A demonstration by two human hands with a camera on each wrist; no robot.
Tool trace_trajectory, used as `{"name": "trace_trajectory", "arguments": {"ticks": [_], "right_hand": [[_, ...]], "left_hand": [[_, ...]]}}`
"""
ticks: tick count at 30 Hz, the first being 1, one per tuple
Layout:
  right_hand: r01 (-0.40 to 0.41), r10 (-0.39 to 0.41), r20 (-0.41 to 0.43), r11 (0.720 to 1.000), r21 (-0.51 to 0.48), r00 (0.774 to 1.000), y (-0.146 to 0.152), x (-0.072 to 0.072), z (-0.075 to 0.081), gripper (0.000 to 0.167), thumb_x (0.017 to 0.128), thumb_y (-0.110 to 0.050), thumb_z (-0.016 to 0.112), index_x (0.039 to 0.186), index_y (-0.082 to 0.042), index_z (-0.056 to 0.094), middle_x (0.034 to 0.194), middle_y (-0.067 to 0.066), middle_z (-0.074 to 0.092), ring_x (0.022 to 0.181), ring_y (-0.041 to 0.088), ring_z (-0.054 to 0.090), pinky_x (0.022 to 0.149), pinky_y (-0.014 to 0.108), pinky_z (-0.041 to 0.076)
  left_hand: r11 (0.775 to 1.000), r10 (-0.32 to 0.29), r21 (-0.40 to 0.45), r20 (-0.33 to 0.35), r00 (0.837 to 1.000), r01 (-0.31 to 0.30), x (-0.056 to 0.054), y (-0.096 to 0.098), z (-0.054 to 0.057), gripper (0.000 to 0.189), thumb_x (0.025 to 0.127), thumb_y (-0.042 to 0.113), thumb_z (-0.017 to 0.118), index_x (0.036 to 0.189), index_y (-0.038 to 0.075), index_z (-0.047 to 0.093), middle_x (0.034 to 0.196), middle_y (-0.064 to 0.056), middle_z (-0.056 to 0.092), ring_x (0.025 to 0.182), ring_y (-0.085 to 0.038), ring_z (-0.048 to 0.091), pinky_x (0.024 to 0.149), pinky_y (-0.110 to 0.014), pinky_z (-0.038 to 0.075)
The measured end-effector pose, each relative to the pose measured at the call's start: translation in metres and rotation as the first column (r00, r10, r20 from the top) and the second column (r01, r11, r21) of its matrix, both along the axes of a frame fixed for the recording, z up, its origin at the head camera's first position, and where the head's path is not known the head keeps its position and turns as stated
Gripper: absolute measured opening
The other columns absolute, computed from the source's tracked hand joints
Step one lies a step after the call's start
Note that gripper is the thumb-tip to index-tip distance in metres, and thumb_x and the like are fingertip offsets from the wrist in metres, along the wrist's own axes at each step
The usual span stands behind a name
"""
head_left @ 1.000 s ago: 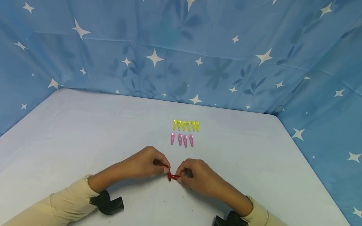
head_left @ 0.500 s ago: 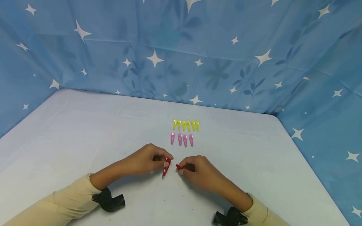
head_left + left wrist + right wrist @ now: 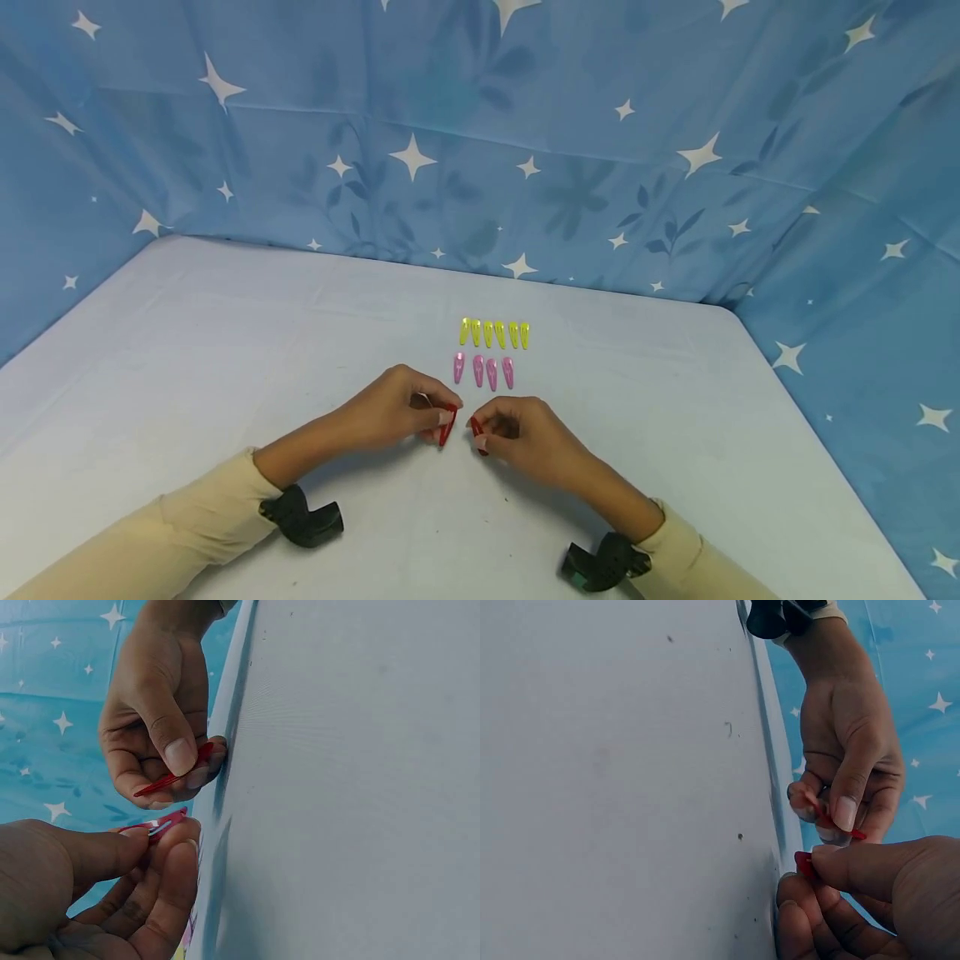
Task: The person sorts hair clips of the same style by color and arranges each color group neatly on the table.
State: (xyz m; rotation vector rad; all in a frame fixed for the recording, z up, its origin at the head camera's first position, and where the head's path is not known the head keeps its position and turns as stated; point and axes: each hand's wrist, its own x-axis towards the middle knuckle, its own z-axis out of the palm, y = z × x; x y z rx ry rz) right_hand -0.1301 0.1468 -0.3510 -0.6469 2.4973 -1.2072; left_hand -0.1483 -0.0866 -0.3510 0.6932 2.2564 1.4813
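Observation:
My left hand (image 3: 393, 408) pinches a red snap hair clip (image 3: 447, 427) between thumb and fingers. Just to its right, my right hand (image 3: 528, 437) pinches a second red hair clip (image 3: 478, 435). Both clips tilt in the fingers, a small gap apart. In the left wrist view, the left hand's clip (image 3: 161, 825) shows its pale metal inner side, and the other clip (image 3: 176, 772) lies under the right thumb. Past the hands, several pink hair clips (image 3: 492, 374) lie in a row on the white table, with a row of yellow hair clips (image 3: 488, 334) behind them.
The white table (image 3: 675, 400) spreads around both hands, with a few dark specks near its front. A blue star-patterned curtain (image 3: 465, 125) hangs along the back and sides. Black wrist camera mounts (image 3: 303, 518) sit on both sleeves.
The two red clips, crossed together one second ago, are now apart, one in each hand. Both hands have moved away from me, toward the pink row.

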Motion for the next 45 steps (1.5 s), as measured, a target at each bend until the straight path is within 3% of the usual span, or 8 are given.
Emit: {"name": "trace_trajectory", "arguments": {"ticks": [3, 10, 18, 27, 35, 45], "right_hand": [[-0.004, 0.004, 0.003, 1.000, -0.019, 1.000, 0.000, -0.002, 0.000, 0.017, 0.088, -0.003, 0.071, 0.105, -0.007, 0.070, 0.084, 0.000, 0.066, 0.073, 0.014, 0.060, 0.064, 0.021, 0.052], [0.040, -0.042, -0.046, 0.999, -0.034, 0.998, 0.000, -0.006, 0.001, 0.032, 0.086, 0.002, 0.068, 0.116, -0.010, 0.066, 0.088, 0.003, 0.065, 0.068, 0.012, 0.061, 0.062, 0.023, 0.053], [0.066, -0.070, -0.041, 0.995, -0.076, 0.997, -0.002, -0.015, -0.001, 0.021, 0.087, -0.003, 0.072, 0.108, -0.005, 0.069, 0.088, 0.006, 0.069, 0.069, 0.011, 0.065, 0.066, 0.024, 0.056], [0.092, -0.095, -0.067, 0.995, -0.037, 0.993, -0.006, -0.027, -0.002, 0.015, 0.087, -0.005, 0.073, 0.102, -0.005, 0.070, 0.086, 0.004, 0.071, 0.075, 0.012, 0.064, 0.067, 0.022, 0.053], [0.164, -0.158, -0.108, 0.985, 0.049, 0.982, -0.009, -0.032, -0.002, 0.017, 0.084, -0.007, 0.076, 0.100, -0.010, 0.073, 0.080, -0.001, 0.070, 0.073, 0.012, 0.061, 0.069, 0.023, 0.051], [0.207, -0.194, -0.118, 0.972, 0.107, 0.974, -0.012, -0.033, -0.001, 0.018, 0.082, -0.005, 0.077, 0.099, -0.011, 0.075, 0.078, -0.003, 0.065, 0.071, 0.012, 0.056, 0.066, 0.023, 0.047]], "left_hand": [[1.000, 0.008, -0.019, -0.016, 1.000, -0.008, -0.002, 0.003, 0.001, 0.026, 0.090, -0.001, 0.064, 0.115, -0.003, 0.071, 0.102, -0.012, 0.074, 0.070, -0.013, 0.069, 0.069, -0.025, 0.057], [0.999, 0.009, -0.044, -0.082, 0.997, -0.013, -0.007, 0.008, 0.002, 0.026, 0.088, -0.003, 0.064, 0.113, 0.001, 0.072, 0.088, -0.006, 0.070, 0.070, -0.011, 0.067, 0.068, -0.025, 0.055], [0.995, 0.058, -0.073, -0.114, 0.992, -0.066, -0.015, 0.010, 0.001, 0.024, 0.087, -0.004, 0.064, 0.109, 0.000, 0.073, 0.088, -0.005, 0.073, 0.068, -0.010, 0.066, 0.066, -0.027, 0.054], [0.990, 0.107, -0.083, -0.109, 0.988, -0.116, -0.025, 0.013, -0.001, 0.022, 0.086, -0.003, 0.067, 0.106, 0.002, 0.075, 0.084, -0.004, 0.072, 0.071, -0.011, 0.064, 0.066, -0.027, 0.053], [0.985, 0.085, -0.130, -0.186, 0.979, -0.110, -0.031, 0.016, -0.007, 0.019, 0.083, 0.000, 0.070, 0.099, 0.007, 0.077, 0.077, 0.001, 0.069, 0.070, -0.011, 0.056, 0.063, -0.024, 0.047], [0.978, 0.031, -0.199, -0.144, 0.989, -0.060, -0.032, 0.013, -0.007, 0.020, 0.084, 0.006, 0.075, 0.104, 0.004, 0.076, 0.091, -0.001, 0.073, 0.083, -0.011, 0.063, 0.079, -0.026, 0.053]]}}
